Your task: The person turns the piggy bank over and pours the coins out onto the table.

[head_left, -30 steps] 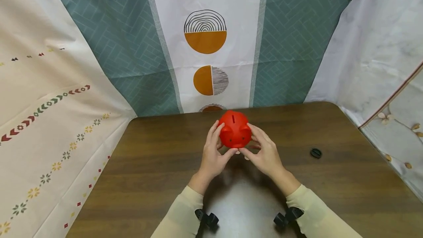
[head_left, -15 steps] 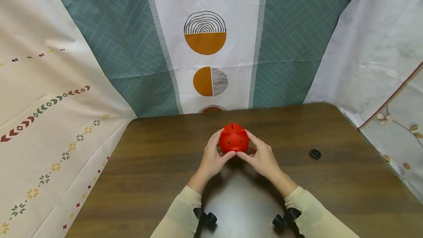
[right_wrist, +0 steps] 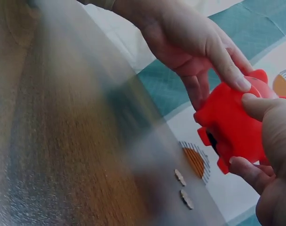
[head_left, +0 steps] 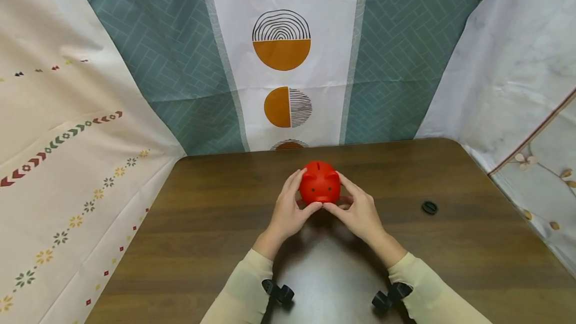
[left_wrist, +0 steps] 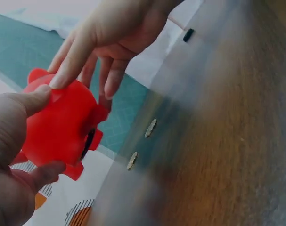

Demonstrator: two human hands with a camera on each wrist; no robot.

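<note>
A red piggy bank [head_left: 319,184] with a coin slot on its back is held between both hands, raised off the wooden table. My left hand [head_left: 288,209] grips its left side and my right hand [head_left: 357,209] its right side, thumbs meeting under the snout. From the left wrist view, a dark round opening [left_wrist: 88,143] shows on the belly between the stubby feet. Two small scallop-edged pieces lie on the table below: a nearer piece [left_wrist: 133,160] and another piece [left_wrist: 151,128]. In the head view the hands and bank hide them.
To the right on the wooden table [head_left: 202,244] lies a small black round plug [head_left: 429,207]. Patterned cloths hang behind the table [head_left: 180,64] and along both sides. Black wrist mounts [head_left: 278,293] sit on the sleeves.
The piggy bank first came down toward the person with its face tipping up, then rose slightly and tilted forward again. Both hands kept hold of it. The two small pieces slipped from the head view.
</note>
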